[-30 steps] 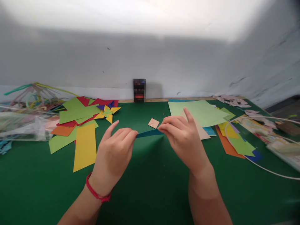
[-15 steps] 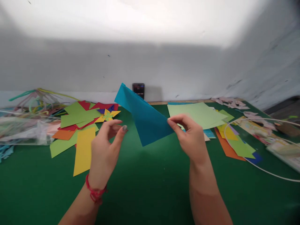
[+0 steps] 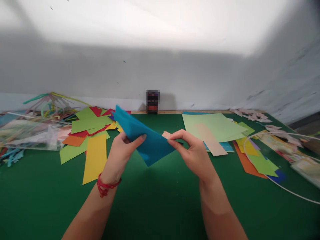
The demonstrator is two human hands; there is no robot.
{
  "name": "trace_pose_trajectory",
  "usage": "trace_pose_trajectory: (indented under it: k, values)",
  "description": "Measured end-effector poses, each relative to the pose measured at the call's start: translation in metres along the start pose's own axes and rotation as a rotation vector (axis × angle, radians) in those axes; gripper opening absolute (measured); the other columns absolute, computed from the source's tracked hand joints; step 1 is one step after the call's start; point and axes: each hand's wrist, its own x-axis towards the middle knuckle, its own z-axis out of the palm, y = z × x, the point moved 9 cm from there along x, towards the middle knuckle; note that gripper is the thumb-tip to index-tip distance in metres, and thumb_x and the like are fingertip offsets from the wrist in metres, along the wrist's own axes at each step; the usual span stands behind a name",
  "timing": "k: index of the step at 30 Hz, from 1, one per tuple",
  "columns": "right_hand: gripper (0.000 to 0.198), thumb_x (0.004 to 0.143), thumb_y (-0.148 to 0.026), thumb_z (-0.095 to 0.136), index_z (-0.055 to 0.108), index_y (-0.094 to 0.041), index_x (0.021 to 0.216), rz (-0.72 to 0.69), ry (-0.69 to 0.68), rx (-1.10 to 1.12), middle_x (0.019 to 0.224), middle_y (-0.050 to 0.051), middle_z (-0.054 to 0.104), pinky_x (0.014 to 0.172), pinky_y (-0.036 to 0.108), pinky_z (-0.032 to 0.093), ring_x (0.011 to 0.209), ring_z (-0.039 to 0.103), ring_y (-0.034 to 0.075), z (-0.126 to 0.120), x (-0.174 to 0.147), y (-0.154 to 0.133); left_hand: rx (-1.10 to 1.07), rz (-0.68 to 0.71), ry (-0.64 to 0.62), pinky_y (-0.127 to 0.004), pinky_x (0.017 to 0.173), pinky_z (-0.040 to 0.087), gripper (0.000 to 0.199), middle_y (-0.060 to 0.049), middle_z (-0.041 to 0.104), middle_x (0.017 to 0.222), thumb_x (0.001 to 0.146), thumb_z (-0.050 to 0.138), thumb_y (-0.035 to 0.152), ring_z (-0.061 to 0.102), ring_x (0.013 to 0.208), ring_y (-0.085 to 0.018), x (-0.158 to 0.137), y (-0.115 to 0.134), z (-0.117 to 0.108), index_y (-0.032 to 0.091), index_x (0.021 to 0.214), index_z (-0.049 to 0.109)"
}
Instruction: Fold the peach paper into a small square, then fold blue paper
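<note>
A folded sheet of blue paper [image 3: 152, 146] is held up above the green table, slanting from upper left to lower right. My left hand [image 3: 125, 148] grips its left side, thumb on the near face and fingers behind, where they are mostly hidden. With thumb and forefinger, my right hand [image 3: 192, 151] pinches the right corner. Just behind that corner a small pink paper piece [image 3: 166, 134] peeks out. A longer pink strip [image 3: 212, 141] lies beyond my right hand, across the pale green sheets [image 3: 217, 125].
On the left lie green paper [image 3: 86, 123], a yellow strip [image 3: 95, 158], and a plastic bag [image 3: 50, 138] near tangled pipe cleaners [image 3: 52, 103]. At right are an orange sheet [image 3: 246, 163] and a white looped cord [image 3: 275, 181]. A pixelated dark object [image 3: 152, 101] stands against the wall.
My left hand has moved up and right and taken hold of the blue paper. The paper's upper end has dropped and moved left. Pink strips now show near my right hand.
</note>
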Motion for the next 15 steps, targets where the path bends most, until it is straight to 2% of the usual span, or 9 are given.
trace_pose_trajectory:
  k: [2, 5, 8, 11, 15]
  values:
    - [0.010, 0.082, -0.028, 0.053, 0.059, -0.021, 0.081, 0.005, -0.125, 0.043, 0.082, 0.000, 0.060, 0.071, 0.027, 0.043, 0.078, 0.055, 0.013, 0.007, 0.000, 0.000, -0.031, -0.073, -0.040, -0.033, 0.071, 0.051, 0.022, -0.004, 0.068, 0.083, 0.063, 0.070, 0.031, 0.063, 0.078, -0.022, -0.001, -0.006, 0.000, 0.020, 0.081, 0.065]
    - [0.020, 0.083, -0.036, 0.050, 0.063, -0.021, 0.086, 0.078, -0.332, 0.160, 0.088, 0.003, 0.061, 0.078, 0.030, 0.044, 0.085, 0.056, 0.016, 0.016, -0.002, 0.007, -0.092, -0.108, -0.110, -0.034, 0.070, 0.052, 0.026, -0.004, 0.069, 0.085, 0.061, 0.072, 0.028, 0.064, 0.079, -0.023, -0.004, -0.007, 0.002, 0.021, 0.085, 0.065]
    - [0.032, 0.087, -0.042, 0.039, 0.059, -0.024, 0.104, 0.250, -0.369, 0.348, 0.105, 0.005, 0.060, 0.088, 0.036, 0.042, 0.099, 0.055, 0.019, 0.022, -0.001, 0.029, -0.126, -0.137, -0.217, -0.034, 0.071, 0.052, 0.029, -0.004, 0.070, 0.088, 0.060, 0.072, 0.026, 0.064, 0.081, -0.024, -0.009, -0.008, 0.010, 0.023, 0.087, 0.065]
    - [0.047, 0.084, -0.048, 0.043, 0.039, -0.033, 0.128, 0.477, -0.396, 0.493, 0.128, 0.003, 0.046, 0.094, 0.041, 0.039, 0.114, 0.046, 0.022, 0.041, -0.004, 0.054, -0.123, -0.159, -0.306, -0.034, 0.072, 0.053, 0.032, -0.003, 0.069, 0.092, 0.059, 0.073, 0.025, 0.063, 0.086, -0.025, -0.013, -0.010, 0.019, 0.024, 0.089, 0.064]
    - [0.055, 0.083, -0.055, 0.038, 0.031, -0.032, 0.132, 0.621, -0.535, 0.801, 0.133, 0.005, 0.041, 0.094, 0.044, 0.040, 0.115, 0.046, 0.025, 0.069, -0.011, 0.058, -0.078, -0.175, -0.306, -0.035, 0.075, 0.053, 0.040, -0.004, 0.067, 0.100, 0.058, 0.074, 0.028, 0.062, 0.091, -0.026, -0.015, -0.010, 0.023, 0.025, 0.096, 0.063]
